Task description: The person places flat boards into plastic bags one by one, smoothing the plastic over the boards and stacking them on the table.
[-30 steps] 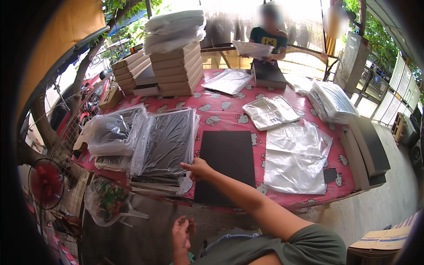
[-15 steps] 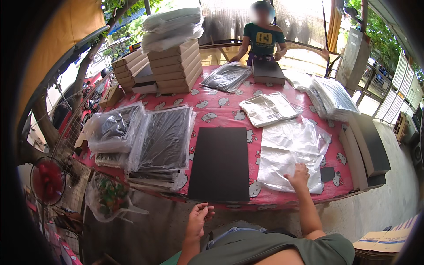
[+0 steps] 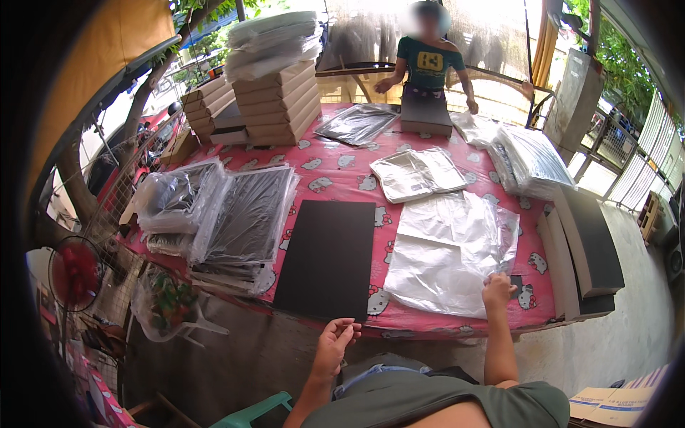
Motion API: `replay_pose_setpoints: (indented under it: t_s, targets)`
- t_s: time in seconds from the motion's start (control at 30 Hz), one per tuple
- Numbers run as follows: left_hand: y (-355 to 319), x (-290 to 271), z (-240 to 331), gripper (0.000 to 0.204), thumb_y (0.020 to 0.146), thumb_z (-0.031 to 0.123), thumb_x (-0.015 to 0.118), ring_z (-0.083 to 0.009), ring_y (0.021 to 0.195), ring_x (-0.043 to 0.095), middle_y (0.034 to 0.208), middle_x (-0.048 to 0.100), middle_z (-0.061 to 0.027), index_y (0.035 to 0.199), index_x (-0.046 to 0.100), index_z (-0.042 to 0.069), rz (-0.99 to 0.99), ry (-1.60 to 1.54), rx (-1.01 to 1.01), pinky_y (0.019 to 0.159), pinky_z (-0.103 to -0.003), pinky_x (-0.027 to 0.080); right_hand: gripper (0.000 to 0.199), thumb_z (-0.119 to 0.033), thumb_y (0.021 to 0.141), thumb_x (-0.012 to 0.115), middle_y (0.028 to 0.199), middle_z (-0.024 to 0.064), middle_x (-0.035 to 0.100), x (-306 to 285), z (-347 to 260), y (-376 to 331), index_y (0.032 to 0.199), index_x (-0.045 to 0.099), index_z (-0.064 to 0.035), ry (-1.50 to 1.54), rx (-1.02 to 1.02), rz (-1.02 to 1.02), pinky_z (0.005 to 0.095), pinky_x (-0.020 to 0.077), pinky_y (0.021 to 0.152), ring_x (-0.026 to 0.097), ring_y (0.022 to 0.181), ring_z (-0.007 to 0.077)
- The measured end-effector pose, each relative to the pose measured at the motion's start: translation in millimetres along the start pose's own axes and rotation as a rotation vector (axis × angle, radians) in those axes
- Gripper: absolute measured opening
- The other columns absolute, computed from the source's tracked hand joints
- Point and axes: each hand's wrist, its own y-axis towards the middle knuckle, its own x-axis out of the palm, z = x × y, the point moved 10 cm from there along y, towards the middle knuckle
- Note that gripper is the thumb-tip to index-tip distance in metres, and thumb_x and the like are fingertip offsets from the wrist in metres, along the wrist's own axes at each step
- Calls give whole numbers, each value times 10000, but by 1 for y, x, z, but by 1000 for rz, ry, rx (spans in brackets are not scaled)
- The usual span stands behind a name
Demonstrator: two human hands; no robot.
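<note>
A flat black board (image 3: 327, 260) lies on the pink table cover in front of me. My left hand (image 3: 335, 344) is just off its near right corner, fingers curled together around nothing I can see; whether the fingertips touch the board I cannot tell. To the right, clear plastic bags (image 3: 435, 260) are spread out in a loose pile. My right hand (image 3: 499, 289) has its fingers closed on the near right edge of a plastic bag (image 3: 505, 242) there. A small dark square piece (image 3: 516, 287) lies beside that hand, partly covered.
Bagged black boards (image 3: 250, 214) are stacked at left, more bagged boards (image 3: 535, 160) at far right. Thick black-topped blocks (image 3: 589, 246) stand at the right edge. Folded plastic bags (image 3: 417, 173) lie beyond the pile. Across the table, a person (image 3: 432, 68) stands behind a black box (image 3: 426, 118).
My right hand has gone from lying open on the bags to gripping a bag's edge. My left hand has come up closer to the board. The person opposite has spread their arms.
</note>
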Motion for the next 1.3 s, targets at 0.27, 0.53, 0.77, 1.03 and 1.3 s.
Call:
replay_pose_setpoints:
  t_s: [0.27,0.53,0.77,1.03,1.3]
  targets:
    - [-34,114,67,579,735,124,661,-184,943,523,1057,535,-90,1240,384,68,-81,893,812,903,-333,358,104,-161,750,554,659,90,609,-71,-156,-114,711,639,-116,441,-994,-216,393,408,691,589,646,256]
    - [-48,84,58,143,702,79,684,-98,542,542,616,618,-19,844,666,79,17,526,620,878,-332,362,144,-148,683,691,697,113,583,-126,-179,-158,708,602,-38,827,-1118,-587,343,452,561,568,615,276]
    - [-81,52,59,148,699,141,703,-80,567,537,621,605,-3,826,664,74,365,760,617,805,-304,383,117,-74,707,664,699,93,574,-153,-190,-145,789,604,-17,1198,-1209,-431,287,457,562,569,602,222]
    - [-97,14,45,90,795,74,597,-134,707,575,769,590,-72,822,526,25,400,-218,474,652,-243,463,180,-143,681,707,612,80,539,-155,-197,-132,690,559,-40,1002,-1179,-45,313,400,431,528,483,213]
    - [-108,22,60,80,857,110,514,-100,574,531,799,576,-73,857,457,55,373,-37,657,517,-222,453,684,-304,669,698,1168,101,450,-203,-240,-205,1255,367,-181,792,-1677,-152,443,287,966,414,1114,255]
